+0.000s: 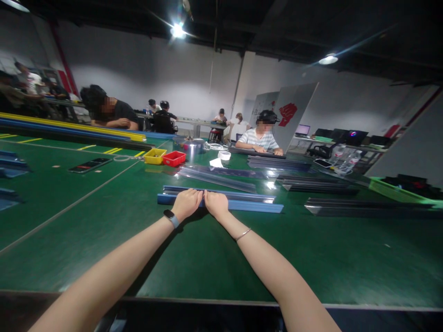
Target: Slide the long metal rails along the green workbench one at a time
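A long blue plastic profile strip (pixel 249 205) lies crosswise on the green table (pixel 207 258) in front of me. My left hand (pixel 188 203), with a watch at its wrist, is closed over the strip left of its middle. Right beside it, my right hand (pixel 216 204) is closed on the same strip, thumbs nearly touching. The fingertips are hidden behind the hands and the strip. Just beyond lies a clear plastic strip (pixel 218 179).
Dark profile strips (pixel 318 184) lie to the right near a green basket (pixel 391 190). A yellow bin (pixel 155 156), a red bin (pixel 174 158), a tape roll (pixel 224 156) and a phone (pixel 90 165) are farther back. A co-worker (pixel 261 136) sits across the table.
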`<state>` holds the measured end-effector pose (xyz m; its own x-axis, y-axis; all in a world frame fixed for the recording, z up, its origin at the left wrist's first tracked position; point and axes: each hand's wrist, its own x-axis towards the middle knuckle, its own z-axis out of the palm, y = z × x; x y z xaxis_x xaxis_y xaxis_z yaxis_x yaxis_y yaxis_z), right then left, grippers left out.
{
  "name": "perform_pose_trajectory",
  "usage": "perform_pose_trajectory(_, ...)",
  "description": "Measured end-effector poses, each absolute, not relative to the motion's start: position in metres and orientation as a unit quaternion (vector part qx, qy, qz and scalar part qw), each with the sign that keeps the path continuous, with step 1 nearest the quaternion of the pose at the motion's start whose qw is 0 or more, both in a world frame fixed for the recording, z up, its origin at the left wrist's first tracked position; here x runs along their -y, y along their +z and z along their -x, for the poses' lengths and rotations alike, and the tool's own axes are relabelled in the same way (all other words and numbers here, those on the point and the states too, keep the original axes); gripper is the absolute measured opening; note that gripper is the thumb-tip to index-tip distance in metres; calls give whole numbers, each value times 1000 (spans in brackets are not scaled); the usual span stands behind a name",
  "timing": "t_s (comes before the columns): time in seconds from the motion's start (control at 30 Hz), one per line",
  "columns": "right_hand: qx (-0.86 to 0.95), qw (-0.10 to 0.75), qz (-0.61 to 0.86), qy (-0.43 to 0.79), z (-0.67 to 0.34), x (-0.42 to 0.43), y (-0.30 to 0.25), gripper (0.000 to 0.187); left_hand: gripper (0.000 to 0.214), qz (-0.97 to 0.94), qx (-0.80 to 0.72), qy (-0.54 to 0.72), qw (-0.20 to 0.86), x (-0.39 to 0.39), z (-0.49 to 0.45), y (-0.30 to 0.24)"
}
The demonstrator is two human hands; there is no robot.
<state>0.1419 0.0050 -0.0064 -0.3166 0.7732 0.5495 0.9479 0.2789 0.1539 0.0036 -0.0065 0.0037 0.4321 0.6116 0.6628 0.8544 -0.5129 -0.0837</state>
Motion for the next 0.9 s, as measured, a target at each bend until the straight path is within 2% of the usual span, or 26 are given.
perform_pose_trajectory(0.23, 786, 179, 543, -237, -144, -3, -2, 43, 43, 817, 469, -271, 198, 3, -3, -1)
perform_pose_trajectory(0.43, 780, 236, 535, -222, -143, 3, -1, 44, 47, 816, 483, -256, 189, -3, -3, -5)
perform_pose_trajectory(0.73, 805, 192, 523, -205, -136, 1, -1, 47, 40, 805, 494, -266, 190, -1, -4, -2)
perform_pose_trajectory(0.9, 796, 210, 529, -205, -136, 4, -2, 47, 44, 807, 500, -258, 181, -1, -2, -5)
